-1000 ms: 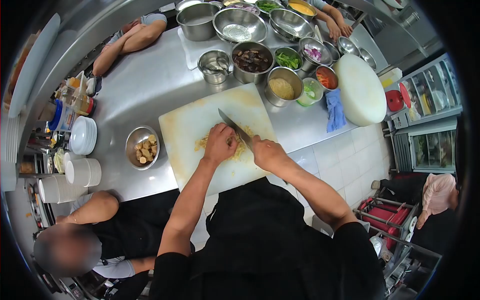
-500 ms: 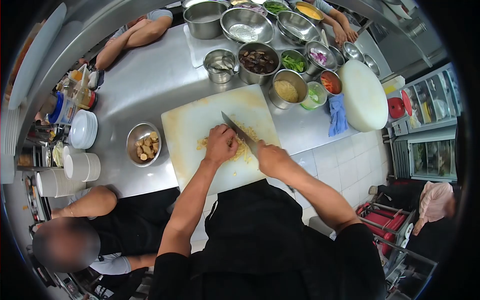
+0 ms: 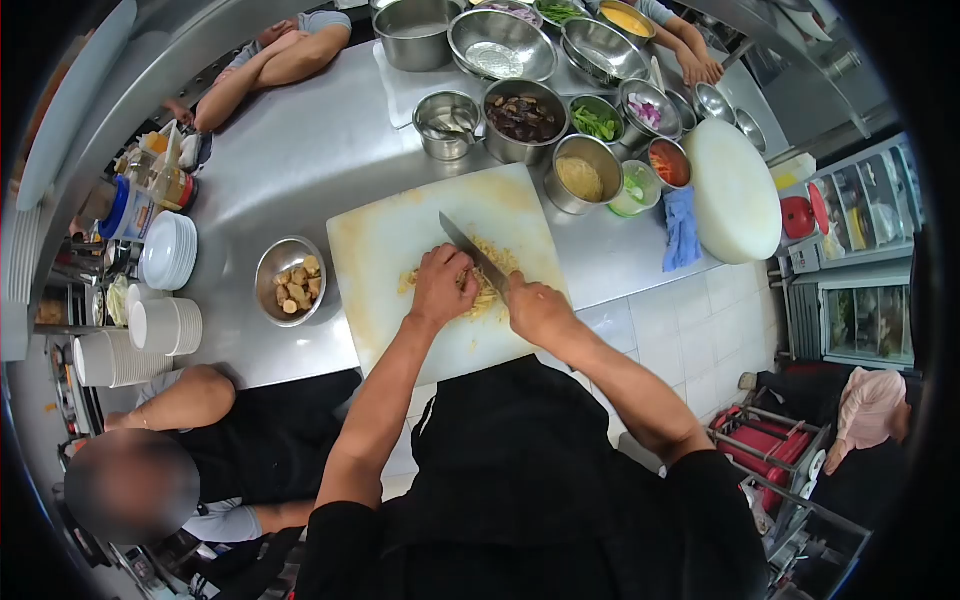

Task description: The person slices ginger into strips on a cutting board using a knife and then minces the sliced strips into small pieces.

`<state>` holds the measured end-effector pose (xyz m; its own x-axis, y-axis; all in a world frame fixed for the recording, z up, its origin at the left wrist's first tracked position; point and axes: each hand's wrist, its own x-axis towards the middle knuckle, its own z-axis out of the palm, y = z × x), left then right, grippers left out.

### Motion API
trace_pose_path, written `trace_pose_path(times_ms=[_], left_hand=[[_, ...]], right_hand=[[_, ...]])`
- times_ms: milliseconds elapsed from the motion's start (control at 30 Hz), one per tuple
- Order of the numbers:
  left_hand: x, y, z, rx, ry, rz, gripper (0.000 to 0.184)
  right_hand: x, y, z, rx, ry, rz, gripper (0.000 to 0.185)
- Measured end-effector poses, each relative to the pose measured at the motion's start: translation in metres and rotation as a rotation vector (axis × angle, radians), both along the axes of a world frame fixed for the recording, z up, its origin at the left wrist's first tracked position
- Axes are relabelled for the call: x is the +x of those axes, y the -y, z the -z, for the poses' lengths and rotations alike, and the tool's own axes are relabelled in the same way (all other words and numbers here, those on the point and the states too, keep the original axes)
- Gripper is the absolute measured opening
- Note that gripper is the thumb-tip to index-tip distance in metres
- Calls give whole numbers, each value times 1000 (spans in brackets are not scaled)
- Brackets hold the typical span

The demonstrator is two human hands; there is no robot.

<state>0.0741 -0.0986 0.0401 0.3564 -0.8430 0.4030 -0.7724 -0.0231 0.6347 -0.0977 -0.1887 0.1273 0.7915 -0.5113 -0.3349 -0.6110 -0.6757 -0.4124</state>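
Note:
My right hand [image 3: 540, 314] grips the handle of a kitchen knife [image 3: 467, 243], its blade pointing up and left across the white cutting board [image 3: 375, 310]. My left hand [image 3: 440, 284] is closed with bent fingers on pale yellow ginger at the board's middle, close beside the blade. The ginger under those fingers is mostly hidden. Cut ginger strips [image 3: 497, 256] lie scattered on both sides of the knife. To the left of the board, a steel bowl [image 3: 263, 290] holds several peeled ginger chunks [image 3: 297, 287].
Beyond the board stand steel pots of dark mushrooms [image 3: 522, 118], green vegetables [image 3: 595, 122] and a pale yellow food [image 3: 579, 178]. A blue cloth [image 3: 682, 230] hangs near a thick round board [image 3: 735, 190]. Stacked white bowls [image 3: 172, 327] are at left. Other people are around the table.
The knife has slid slightly forward and left over the board, my right hand moving along with it. My left hand stays on the ginger. The whole view has shifted a little.

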Motion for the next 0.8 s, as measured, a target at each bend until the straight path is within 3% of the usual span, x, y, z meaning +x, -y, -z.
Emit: trace_pose_path(times_ms=[100,300,433,533,600,700,733,800], left_hand=[[-3,1,-20,-126,59,-48,14],[1,-2,7,-14,38,0,17],[-1,-3,-8,-133,-4,-69,16],[4,-7,5,-15,45,-27,16],[6,-7,6,194,45,1,26],[3,-15,-2,31,-10,-27,42],[6,-22,-11,33,94,-17,64],[1,-31,-24,135,163,5,72]], right_hand=[[-10,1,-40,7,-31,-58,23],[3,-7,1,-18,-28,14,23],[-1,2,-55,45,-84,-67,22],[-1,-4,-18,29,-22,-37,24],[7,-9,0,17,-15,8,25],[3,-7,7,61,-22,54,26],[3,2,4,86,-25,44,27],[1,10,8,80,8,37,27]])
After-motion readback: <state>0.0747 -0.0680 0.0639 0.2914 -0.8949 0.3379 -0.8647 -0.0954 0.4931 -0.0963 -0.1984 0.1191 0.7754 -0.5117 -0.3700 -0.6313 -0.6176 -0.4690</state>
